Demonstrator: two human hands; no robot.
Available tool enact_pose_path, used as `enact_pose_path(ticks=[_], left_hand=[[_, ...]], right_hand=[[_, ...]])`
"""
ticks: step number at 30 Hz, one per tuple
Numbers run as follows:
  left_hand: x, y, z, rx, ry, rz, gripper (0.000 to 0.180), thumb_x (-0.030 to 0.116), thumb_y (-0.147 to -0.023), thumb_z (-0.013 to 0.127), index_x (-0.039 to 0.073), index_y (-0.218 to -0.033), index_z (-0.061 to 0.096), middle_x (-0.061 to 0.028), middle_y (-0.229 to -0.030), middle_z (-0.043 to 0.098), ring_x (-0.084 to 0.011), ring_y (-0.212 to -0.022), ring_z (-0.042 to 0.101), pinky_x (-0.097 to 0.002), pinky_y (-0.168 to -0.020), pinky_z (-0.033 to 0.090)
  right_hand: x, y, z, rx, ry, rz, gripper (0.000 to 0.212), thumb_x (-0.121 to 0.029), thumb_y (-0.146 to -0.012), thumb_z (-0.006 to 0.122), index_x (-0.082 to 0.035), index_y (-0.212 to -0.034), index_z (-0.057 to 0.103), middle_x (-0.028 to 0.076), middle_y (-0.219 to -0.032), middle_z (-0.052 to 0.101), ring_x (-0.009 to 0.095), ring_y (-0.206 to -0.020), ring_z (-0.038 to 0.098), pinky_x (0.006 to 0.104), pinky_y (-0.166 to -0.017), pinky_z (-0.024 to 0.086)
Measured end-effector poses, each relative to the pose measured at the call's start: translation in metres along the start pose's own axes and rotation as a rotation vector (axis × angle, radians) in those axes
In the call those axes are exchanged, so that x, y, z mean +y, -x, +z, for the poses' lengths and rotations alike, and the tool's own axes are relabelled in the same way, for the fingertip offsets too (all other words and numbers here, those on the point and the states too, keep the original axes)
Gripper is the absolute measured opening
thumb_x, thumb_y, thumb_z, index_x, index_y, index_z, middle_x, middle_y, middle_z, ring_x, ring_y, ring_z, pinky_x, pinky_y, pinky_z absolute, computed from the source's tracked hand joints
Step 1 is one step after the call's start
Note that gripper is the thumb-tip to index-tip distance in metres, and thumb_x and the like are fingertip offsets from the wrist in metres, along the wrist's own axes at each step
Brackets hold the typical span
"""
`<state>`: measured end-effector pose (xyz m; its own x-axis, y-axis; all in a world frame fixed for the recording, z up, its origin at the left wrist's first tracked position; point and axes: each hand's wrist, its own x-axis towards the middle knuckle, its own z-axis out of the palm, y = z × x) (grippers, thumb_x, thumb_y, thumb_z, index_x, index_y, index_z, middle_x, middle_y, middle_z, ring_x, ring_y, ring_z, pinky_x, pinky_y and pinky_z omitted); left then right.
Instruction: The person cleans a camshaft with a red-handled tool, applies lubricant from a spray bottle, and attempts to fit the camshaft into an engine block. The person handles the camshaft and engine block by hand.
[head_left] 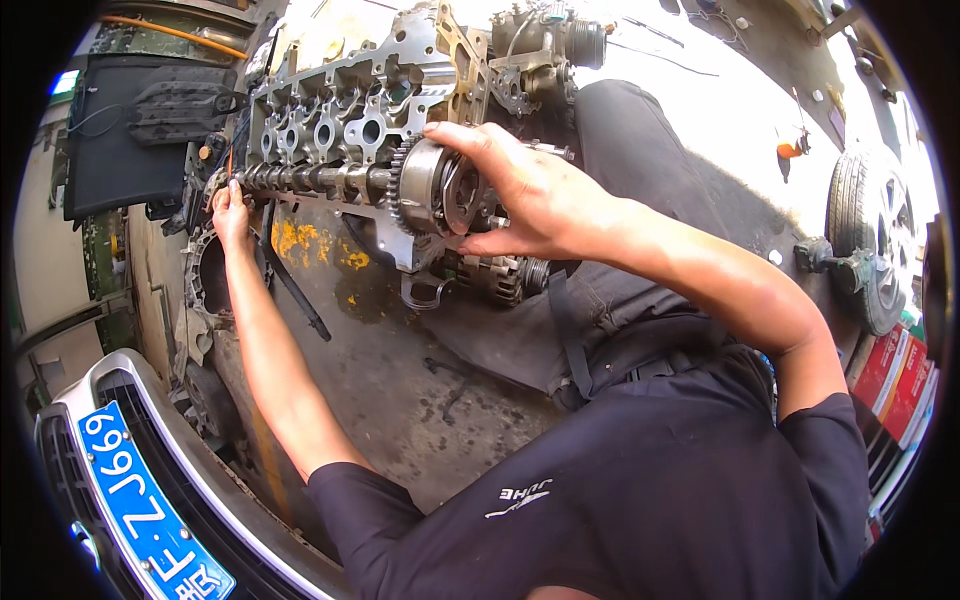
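Observation:
A camshaft [335, 183] with a round toothed cam gear [424, 188] on its right end lies along the near side of a metal cylinder head [375, 95]. My right hand [525, 195] grips the gear, thumb and fingers spread round its rim. At the far left end of the shaft, my left hand [232, 212] pinches the tip with closed fingers. Several round bores show in the head's upper face. Whether the shaft rests in its seats or is held just off them, I cannot tell.
An alternator [492, 278] sits below the gear, and a pulley unit [545, 45] stands behind it. A car bumper with a blue plate [150, 505] is at lower left. A wheel [875, 235] and red boxes [890, 370] stand at the right. Stained floor [400, 375] lies below.

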<state>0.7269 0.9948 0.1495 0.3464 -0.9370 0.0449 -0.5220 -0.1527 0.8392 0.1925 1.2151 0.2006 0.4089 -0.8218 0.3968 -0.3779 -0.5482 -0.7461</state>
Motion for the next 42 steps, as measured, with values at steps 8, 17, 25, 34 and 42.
enact_pose_path(ticks=[8, 17, 25, 34, 42], left_hand=[[0.017, -0.006, 0.016, 0.182, 0.083, 0.124, 0.029, 0.029, -0.098, 0.062, 0.002, -0.088, 0.071, -0.0019, -0.077, 0.065, -0.0085, -0.064, 0.056, -0.0254, -0.056, 0.044], [0.069, 0.023, 0.034, -0.072, -0.1, -0.096, 0.039, 0.037, -0.094, 0.066, -0.001, -0.097, 0.071, 0.0009, -0.071, 0.06, -0.0089, -0.064, 0.052, -0.0266, -0.059, 0.042], [0.069, 0.013, 0.04, 0.04, -0.604, 0.046, 0.045, 0.05, -0.088, 0.064, 0.006, -0.084, 0.072, -0.019, -0.083, 0.07, -0.0367, -0.083, 0.068, -0.0436, -0.075, 0.052], [0.047, -0.004, 0.028, 0.139, -0.609, 0.093, 0.045, 0.051, -0.09, 0.062, 0.008, -0.082, 0.069, -0.0164, -0.078, 0.069, -0.0332, -0.079, 0.068, -0.0433, -0.073, 0.052], [0.112, 0.034, 0.039, 0.15, -0.575, -0.012, 0.04, 0.032, -0.08, 0.071, -0.006, -0.094, 0.072, -0.0296, -0.098, 0.068, -0.0427, -0.097, 0.067, -0.0469, -0.087, 0.054]], right_hand=[[-0.015, -0.014, 0.024, 0.168, -0.202, 0.226, 0.086, -0.027, -0.065, 0.086, -0.006, -0.132, 0.037, 0.025, -0.112, 0.059, 0.042, -0.1, 0.063, 0.0447, -0.086, 0.052], [-0.036, -0.014, 0.034, 0.226, -0.404, 0.529, 0.088, -0.024, -0.068, 0.089, -0.008, -0.131, 0.029, 0.018, -0.107, 0.063, 0.026, -0.098, 0.064, 0.0381, -0.087, 0.052], [-0.053, -0.022, 0.031, 0.207, -0.761, 0.831, 0.07, -0.02, -0.078, 0.083, -0.008, -0.123, 0.031, 0.007, -0.091, 0.061, 0.009, -0.062, 0.056, 0.0215, -0.046, 0.044], [-0.059, -0.029, 0.032, 0.055, -0.676, 0.843, 0.068, -0.018, -0.083, 0.075, -0.004, -0.13, 0.028, 0.007, -0.082, 0.054, 0.01, -0.052, 0.051, 0.0251, -0.042, 0.043], [-0.056, -0.032, 0.013, -0.095, -0.664, 1.031, 0.049, -0.049, -0.088, 0.058, 0.001, -0.091, 0.06, 0.002, -0.054, 0.044, 0.012, -0.043, 0.04, 0.028, -0.042, 0.036]])
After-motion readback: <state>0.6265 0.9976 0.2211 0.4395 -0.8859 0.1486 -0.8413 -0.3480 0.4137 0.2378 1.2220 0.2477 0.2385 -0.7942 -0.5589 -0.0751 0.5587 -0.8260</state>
